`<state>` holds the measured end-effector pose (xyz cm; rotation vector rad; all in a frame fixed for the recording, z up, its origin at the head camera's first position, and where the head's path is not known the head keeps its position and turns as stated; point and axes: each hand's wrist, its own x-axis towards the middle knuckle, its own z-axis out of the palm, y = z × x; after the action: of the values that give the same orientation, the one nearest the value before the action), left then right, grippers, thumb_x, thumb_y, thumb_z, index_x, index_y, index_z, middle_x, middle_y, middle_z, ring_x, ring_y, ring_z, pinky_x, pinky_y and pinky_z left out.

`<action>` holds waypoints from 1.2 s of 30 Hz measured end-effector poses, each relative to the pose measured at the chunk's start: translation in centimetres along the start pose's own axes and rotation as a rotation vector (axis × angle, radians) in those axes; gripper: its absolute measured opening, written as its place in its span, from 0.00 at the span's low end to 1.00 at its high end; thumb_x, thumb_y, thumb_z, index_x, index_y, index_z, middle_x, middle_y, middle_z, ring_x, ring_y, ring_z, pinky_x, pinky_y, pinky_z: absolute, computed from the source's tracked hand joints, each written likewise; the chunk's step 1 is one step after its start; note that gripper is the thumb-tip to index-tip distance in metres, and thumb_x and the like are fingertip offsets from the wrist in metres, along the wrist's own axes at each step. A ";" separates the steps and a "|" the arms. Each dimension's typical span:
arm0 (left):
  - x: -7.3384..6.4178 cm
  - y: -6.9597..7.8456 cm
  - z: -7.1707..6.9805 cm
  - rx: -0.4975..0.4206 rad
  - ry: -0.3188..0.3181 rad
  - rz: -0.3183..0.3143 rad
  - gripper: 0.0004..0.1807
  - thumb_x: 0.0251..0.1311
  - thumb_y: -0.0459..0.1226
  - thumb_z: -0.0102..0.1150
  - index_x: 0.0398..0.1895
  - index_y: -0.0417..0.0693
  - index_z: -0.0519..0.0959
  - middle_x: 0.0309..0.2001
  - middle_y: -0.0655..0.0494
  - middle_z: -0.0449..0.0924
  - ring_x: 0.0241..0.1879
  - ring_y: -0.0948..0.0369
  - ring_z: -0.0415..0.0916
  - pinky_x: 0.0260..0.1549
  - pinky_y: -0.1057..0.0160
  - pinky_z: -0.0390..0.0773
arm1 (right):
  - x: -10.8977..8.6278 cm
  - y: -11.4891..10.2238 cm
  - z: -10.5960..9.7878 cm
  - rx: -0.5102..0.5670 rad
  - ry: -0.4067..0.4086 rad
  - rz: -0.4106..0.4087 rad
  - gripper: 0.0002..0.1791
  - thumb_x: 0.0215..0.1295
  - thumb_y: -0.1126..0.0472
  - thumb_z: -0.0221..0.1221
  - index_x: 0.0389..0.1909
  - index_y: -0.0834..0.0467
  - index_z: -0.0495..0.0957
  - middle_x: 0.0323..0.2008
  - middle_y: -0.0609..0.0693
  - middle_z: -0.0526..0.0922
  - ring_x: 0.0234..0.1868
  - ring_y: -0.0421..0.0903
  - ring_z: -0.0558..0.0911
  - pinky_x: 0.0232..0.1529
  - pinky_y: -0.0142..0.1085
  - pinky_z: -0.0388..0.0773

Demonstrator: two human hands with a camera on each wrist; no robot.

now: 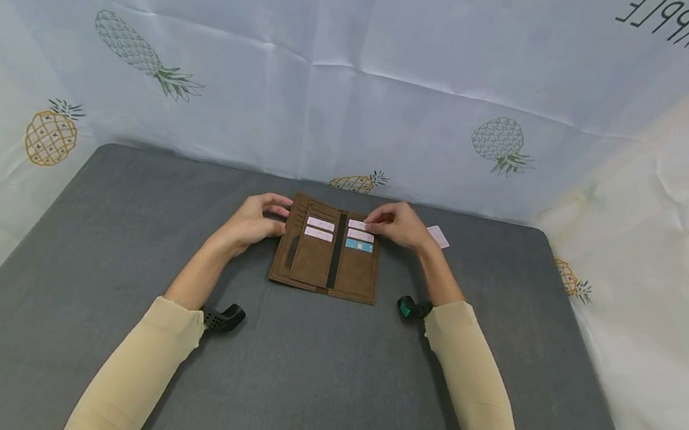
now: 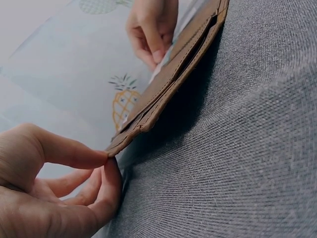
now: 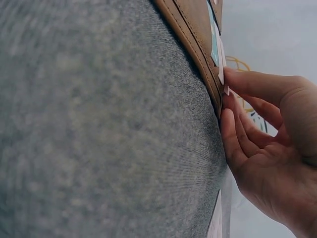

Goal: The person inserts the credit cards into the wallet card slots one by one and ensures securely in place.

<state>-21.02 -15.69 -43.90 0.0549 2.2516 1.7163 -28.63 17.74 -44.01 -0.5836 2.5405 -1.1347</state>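
Note:
A brown bifold wallet point(image 1: 313, 266) lies open on the table, its left edge raised. My left hand point(image 1: 251, 222) pinches that edge between thumb and fingers, as the left wrist view shows. Pale cards point(image 1: 318, 234) sit in the slots of the left panel. On the right panel are more pale cards and a blue card point(image 1: 358, 245). My right hand point(image 1: 401, 224) pinches a pale card point(image 1: 356, 225) at the top slot there. In the right wrist view the thumb point(image 3: 247, 83) presses on the card's edge while the other fingers are behind it.
Another pale card point(image 1: 438, 236) lies on the grey tabletop point(image 1: 308, 379), just beyond my right wrist and partly hidden by it. A white curtain printed with pineapples point(image 1: 267, 108) hangs along the back and sides. Black wrist cameras point(image 1: 225, 318) sit on both forearms.

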 end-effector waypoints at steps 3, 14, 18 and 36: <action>0.0 0.0 0.0 0.002 0.000 0.002 0.35 0.70 0.20 0.55 0.81 0.39 0.66 0.71 0.31 0.70 0.67 0.37 0.79 0.54 0.58 0.81 | -0.1 0.1 0.0 -0.014 0.003 -0.021 0.08 0.74 0.65 0.68 0.46 0.65 0.90 0.50 0.63 0.91 0.41 0.40 0.86 0.45 0.34 0.80; 0.0 0.1 0.2 -0.004 -0.006 -0.007 0.36 0.70 0.20 0.55 0.81 0.40 0.67 0.71 0.32 0.70 0.67 0.37 0.79 0.55 0.57 0.81 | 0.0 0.6 -0.2 -0.011 0.005 -0.029 0.09 0.75 0.65 0.68 0.47 0.66 0.91 0.58 0.65 0.89 0.56 0.59 0.87 0.56 0.46 0.84; 0.0 0.2 0.2 -0.002 -0.007 -0.007 0.36 0.70 0.20 0.55 0.81 0.39 0.67 0.71 0.32 0.70 0.68 0.36 0.79 0.55 0.56 0.81 | -0.2 0.6 -0.3 0.008 0.001 -0.018 0.10 0.76 0.65 0.67 0.50 0.66 0.91 0.58 0.64 0.89 0.57 0.59 0.87 0.59 0.50 0.84; 0.1 0.2 0.1 -0.005 -0.010 -0.013 0.36 0.70 0.20 0.55 0.81 0.40 0.66 0.72 0.31 0.69 0.66 0.37 0.79 0.53 0.60 0.81 | -3.1 1.6 -3.2 0.090 0.121 0.043 0.18 0.79 0.62 0.63 0.64 0.66 0.84 0.59 0.68 0.87 0.59 0.64 0.87 0.63 0.55 0.84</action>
<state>-21.08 -15.55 -43.75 0.0474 2.2355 1.7108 -27.64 22.28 -42.83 -0.4485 2.5718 -1.2980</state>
